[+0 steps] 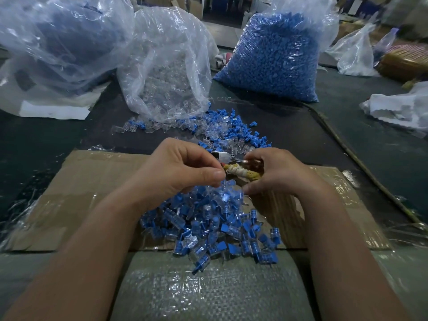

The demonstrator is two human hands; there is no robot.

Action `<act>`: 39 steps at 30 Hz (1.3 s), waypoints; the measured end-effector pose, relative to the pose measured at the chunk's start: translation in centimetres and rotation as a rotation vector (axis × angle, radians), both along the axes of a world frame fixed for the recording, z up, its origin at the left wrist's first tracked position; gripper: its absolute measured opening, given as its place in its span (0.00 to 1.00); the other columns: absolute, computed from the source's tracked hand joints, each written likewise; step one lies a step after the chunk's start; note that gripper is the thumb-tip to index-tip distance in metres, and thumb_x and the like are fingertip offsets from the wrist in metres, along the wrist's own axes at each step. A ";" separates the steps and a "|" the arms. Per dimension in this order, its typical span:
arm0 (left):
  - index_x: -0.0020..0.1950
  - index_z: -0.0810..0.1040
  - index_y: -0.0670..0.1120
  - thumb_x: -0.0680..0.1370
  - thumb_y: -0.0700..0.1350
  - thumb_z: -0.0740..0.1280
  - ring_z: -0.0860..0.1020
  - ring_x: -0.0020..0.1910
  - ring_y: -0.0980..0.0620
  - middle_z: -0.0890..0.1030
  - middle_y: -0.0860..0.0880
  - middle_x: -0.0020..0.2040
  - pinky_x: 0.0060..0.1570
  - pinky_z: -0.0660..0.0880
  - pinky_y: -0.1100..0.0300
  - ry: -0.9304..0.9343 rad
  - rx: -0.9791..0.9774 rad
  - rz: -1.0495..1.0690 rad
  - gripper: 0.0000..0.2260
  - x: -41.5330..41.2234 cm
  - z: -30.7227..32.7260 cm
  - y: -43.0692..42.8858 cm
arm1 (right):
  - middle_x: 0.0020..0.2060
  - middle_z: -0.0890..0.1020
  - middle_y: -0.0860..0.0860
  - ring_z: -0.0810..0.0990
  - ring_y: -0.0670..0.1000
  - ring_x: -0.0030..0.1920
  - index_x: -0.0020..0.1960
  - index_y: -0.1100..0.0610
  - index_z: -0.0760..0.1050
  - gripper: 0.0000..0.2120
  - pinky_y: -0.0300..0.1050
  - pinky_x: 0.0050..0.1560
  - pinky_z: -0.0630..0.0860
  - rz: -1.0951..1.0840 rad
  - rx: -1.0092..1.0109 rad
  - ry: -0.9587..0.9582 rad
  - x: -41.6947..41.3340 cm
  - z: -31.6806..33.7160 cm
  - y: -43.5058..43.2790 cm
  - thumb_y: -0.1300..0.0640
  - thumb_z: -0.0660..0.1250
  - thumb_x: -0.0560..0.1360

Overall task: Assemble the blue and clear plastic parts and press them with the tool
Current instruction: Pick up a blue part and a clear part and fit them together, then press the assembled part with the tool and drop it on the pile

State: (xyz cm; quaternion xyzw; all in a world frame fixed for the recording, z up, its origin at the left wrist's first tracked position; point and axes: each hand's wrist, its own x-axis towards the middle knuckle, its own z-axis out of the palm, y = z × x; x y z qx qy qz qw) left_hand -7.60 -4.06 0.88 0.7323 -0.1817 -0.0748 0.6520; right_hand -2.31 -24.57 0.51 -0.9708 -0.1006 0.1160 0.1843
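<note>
Writing: too blurred to read on any bag or on the tool.
Left hand [183, 167]: fingers curled in, thumb tip pressed to the forefinger tip, just at 9 o'clock of the tool's wrapped end; whether they nip the part below them cannot be told.
Right hand [280, 174]: fingers curled round the tool [240, 173] (its grip is bound in pale and yellowish cloth), thumb stretched towards 9 o'clock.
Part [228, 184]: one clear-and-blue piece between the two thumbs, touching the top of the heap.
Heap of joined parts [208, 228]: at 6 o'clock of the hands, spilling over the cardboard sheet's [81, 181] near edge.
Loose parts [220, 128]: at 12 o'clock of the hands, at the mouth of the clear-parts bag [166, 72].
Blue-parts bag [273, 59]: at 1 o'clock, upright.
Room: bare cardboard at 9 and 3 o'clock; dark table [347, 135] beyond.
</note>
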 end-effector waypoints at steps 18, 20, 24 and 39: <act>0.43 0.80 0.51 0.72 0.41 0.71 0.78 0.42 0.54 0.81 0.51 0.41 0.47 0.72 0.58 -0.055 0.323 0.790 0.05 5.3 -1.5 3.2 | 0.44 0.75 0.41 0.73 0.40 0.44 0.59 0.51 0.76 0.16 0.36 0.43 0.67 -0.060 0.215 -0.090 0.4 0.2 -1.4 0.48 0.68 0.73; 0.52 0.81 0.46 0.73 0.41 0.70 0.77 0.46 0.52 0.80 0.50 0.44 0.51 0.71 0.58 -0.088 0.497 0.760 0.09 6.0 -1.4 2.9 | 0.41 0.75 0.40 0.73 0.39 0.42 0.56 0.51 0.78 0.12 0.36 0.42 0.67 -0.107 0.258 -0.146 0.6 0.2 -1.5 0.50 0.68 0.74; 0.58 0.78 0.45 0.73 0.40 0.69 0.78 0.52 0.47 0.81 0.46 0.52 0.59 0.73 0.50 -0.089 0.647 0.711 0.13 7.0 -1.6 2.4 | 0.36 0.75 0.38 0.72 0.37 0.39 0.46 0.47 0.76 0.01 0.32 0.35 0.65 -0.202 0.304 -0.234 0.8 0.2 -1.9 0.52 0.67 0.74; 0.35 0.76 0.49 0.72 0.34 0.66 0.77 0.46 0.47 0.81 0.46 0.44 0.51 0.74 0.52 -0.048 0.819 0.627 0.10 7.6 -2.5 2.6 | 0.34 0.77 0.40 0.74 0.40 0.37 0.37 0.46 0.74 0.08 0.36 0.34 0.67 -0.445 0.369 -0.352 1.4 -0.1 -2.5 0.53 0.66 0.75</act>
